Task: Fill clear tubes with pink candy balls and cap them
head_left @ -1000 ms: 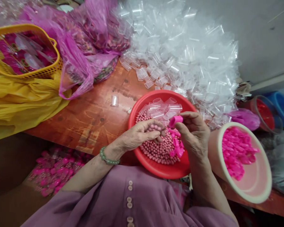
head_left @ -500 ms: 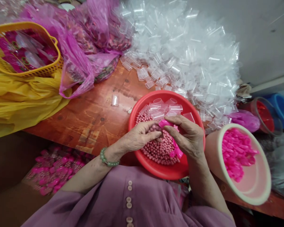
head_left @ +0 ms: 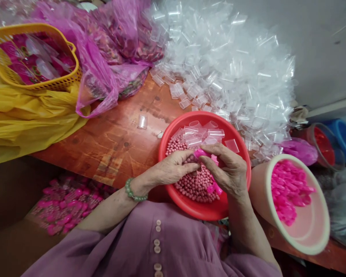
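A red basin sits at the table's near edge with small pink balls, clear plastic tubes and a few bright pink caps inside. My left hand rests over the balls, fingers curled around something I cannot make out. My right hand meets it from the right and pinches a bright pink cap against the left fingertips. Both hands hover low over the basin.
A pale pink tub of pink caps tilts at the right. A large heap of clear tubes fills the back. Pink plastic bags, a yellow basket and yellow plastic lie left. Finished pink-capped pieces lie below the wooden table.
My right hand brought the pink cap down and left from above the basin until it met my left hand's fingertips. The left hand barely moved.
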Motion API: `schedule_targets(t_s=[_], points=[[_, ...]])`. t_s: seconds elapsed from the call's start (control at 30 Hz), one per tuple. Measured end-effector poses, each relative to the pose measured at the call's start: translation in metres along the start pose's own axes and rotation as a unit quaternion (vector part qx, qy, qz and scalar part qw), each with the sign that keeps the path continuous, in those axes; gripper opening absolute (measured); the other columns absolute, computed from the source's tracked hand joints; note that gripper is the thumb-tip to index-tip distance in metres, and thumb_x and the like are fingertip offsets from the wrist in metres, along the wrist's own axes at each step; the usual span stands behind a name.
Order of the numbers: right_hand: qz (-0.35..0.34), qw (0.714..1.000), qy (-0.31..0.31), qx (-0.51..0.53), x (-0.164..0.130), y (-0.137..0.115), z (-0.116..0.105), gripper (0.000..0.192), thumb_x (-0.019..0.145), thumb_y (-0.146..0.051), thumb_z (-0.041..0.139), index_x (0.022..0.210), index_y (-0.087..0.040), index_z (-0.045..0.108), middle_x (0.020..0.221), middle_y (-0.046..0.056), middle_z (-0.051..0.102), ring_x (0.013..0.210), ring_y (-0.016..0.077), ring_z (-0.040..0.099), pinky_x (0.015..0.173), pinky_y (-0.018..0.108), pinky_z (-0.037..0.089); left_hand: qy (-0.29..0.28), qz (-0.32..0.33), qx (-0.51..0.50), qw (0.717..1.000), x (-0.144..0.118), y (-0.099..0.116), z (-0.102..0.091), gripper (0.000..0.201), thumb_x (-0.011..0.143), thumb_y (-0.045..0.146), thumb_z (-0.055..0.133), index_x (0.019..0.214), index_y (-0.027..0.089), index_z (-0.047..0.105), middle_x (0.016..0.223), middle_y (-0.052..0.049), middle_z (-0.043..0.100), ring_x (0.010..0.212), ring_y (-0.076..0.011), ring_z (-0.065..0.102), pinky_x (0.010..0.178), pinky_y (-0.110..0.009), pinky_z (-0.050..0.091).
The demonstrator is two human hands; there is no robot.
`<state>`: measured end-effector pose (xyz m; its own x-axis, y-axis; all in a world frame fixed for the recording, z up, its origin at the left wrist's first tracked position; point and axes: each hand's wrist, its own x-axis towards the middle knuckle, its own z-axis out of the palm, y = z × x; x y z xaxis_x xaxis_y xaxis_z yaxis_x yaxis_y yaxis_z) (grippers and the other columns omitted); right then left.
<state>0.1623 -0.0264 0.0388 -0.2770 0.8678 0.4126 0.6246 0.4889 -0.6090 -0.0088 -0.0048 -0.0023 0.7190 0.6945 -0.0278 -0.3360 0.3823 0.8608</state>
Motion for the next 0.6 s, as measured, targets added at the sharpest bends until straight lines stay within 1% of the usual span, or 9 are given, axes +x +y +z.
schedule_targets(t_s=[0.1,0.17,0.23,0.3,0.4,0.43,0.5,0.57,0.6], points=[[-0.020,0.999,-0.023,-0.024,0.001,-0.002,-0.003,0.018,0.085,-0.015,0.068,0.103,-0.021,0.069,0.086,0.003,0.072,0.077,0.0153,0.068,0.072,0.027,0.055,-0.004,-0.018,0.016,1.000,0.001,-0.002,0.000,0.007,0.086,0.020,0.056,0.089,0.014,0.057,0.078,0.001,0.053,0.073,-0.0107,0.049,0.072,-0.025,0.043],[-0.025,0.998,-0.041,-0.032,0.000,-0.003,-0.006,0.018,0.086,-0.015,0.067,0.103,-0.020,0.069,0.085,0.004,0.072,0.077,0.0159,0.068,0.071,0.028,0.055,-0.007,-0.031,0.047,0.998,0.001,-0.004,-0.001,0.007,0.087,0.020,0.055,0.089,0.014,0.057,0.077,0.001,0.053,0.072,-0.0115,0.049,0.072,-0.026,0.044],[-0.024,0.998,-0.055,-0.034,0.000,-0.003,-0.008,0.019,0.086,-0.016,0.067,0.104,-0.020,0.069,0.085,0.004,0.072,0.077,0.0164,0.067,0.071,0.029,0.055,-0.012,-0.025,0.093,0.995,0.000,-0.005,-0.001,0.007,0.087,0.018,0.054,0.092,0.014,0.058,0.083,-0.001,0.057,0.079,-0.0131,0.052,0.080,-0.029,0.045],[-0.017,0.997,-0.071,-0.019,-0.001,-0.002,-0.010,0.019,0.086,-0.016,0.067,0.104,-0.021,0.069,0.087,0.005,0.072,0.078,0.0167,0.068,0.072,0.030,0.056,-0.021,-0.011,0.144,0.989,-0.001,-0.005,-0.002,0.013,0.088,0.017,0.052,0.098,0.015,0.059,0.091,-0.002,0.061,0.088,-0.0151,0.054,0.088,-0.032,0.045],[-0.003,0.994,-0.101,0.032,-0.003,0.000,-0.012,0.016,0.087,-0.017,0.067,0.101,-0.022,0.070,0.086,0.003,0.072,0.077,0.0159,0.068,0.070,0.029,0.055,-0.045,-0.007,0.183,0.982,-0.002,-0.003,-0.002,0.017,0.088,0.019,0.052,0.103,0.016,0.059,0.096,-0.003,0.063,0.091,-0.0166,0.055,0.090,-0.035,0.045],[-0.001,0.994,-0.102,0.040,-0.003,0.001,-0.012,0.016,0.087,-0.016,0.067,0.101,-0.022,0.069,0.085,0.003,0.072,0.076,0.0156,0.068,0.069,0.029,0.055,-0.048,-0.009,0.179,0.983,-0.002,-0.002,-0.002,0.016,0.088,0.020,0.053,0.102,0.016,0.059,0.096,-0.003,0.063,0.090,-0.0164,0.055,0.089,-0.035,0.045],[-0.006,0.996,-0.086,0.026,-0.004,0.000,-0.012,0.016,0.088,-0.017,0.066,0.102,-0.022,0.069,0.084,0.003,0.071,0.076,0.0160,0.067,0.069,0.030,0.055,-0.047,-0.014,0.147,0.988,-0.002,-0.001,-0.003,0.012,0.087,0.020,0.054,0.097,0.015,0.059,0.091,-0.002,0.061,0.085,-0.0149,0.054,0.084,-0.032,0.045],[-0.021,0.997,-0.074,-0.022,-0.005,-0.002,-0.011,0.019,0.089,-0.020,0.064,0.108,-0.022,0.067,0.086,0.005,0.071,0.077,0.0175,0.067,0.070,0.032,0.056,-0.049,-0.031,0.088,0.994,-0.001,-0.001,-0.003,0.010,0.086,0.024,0.057,0.092,0.015,0.058,0.082,-0.001,0.058,0.076,-0.0127,0.052,0.076,-0.028,0.044],[-0.032,0.995,-0.081,-0.052,-0.006,-0.004,-0.010,0.023,0.089,-0.023,0.064,0.112,-0.021,0.065,0.089,0.007,0.071,0.080,0.0190,0.067,0.071,0.033,0.056,-0.048,-0.040,0.057,0.996,-0.001,-0.001,-0.003,0.013,0.086,0.027,0.059,0.089,0.015,0.057,0.078,0.001,0.056,0.071,-0.0115,0.051,0.071,-0.027,0.043]])
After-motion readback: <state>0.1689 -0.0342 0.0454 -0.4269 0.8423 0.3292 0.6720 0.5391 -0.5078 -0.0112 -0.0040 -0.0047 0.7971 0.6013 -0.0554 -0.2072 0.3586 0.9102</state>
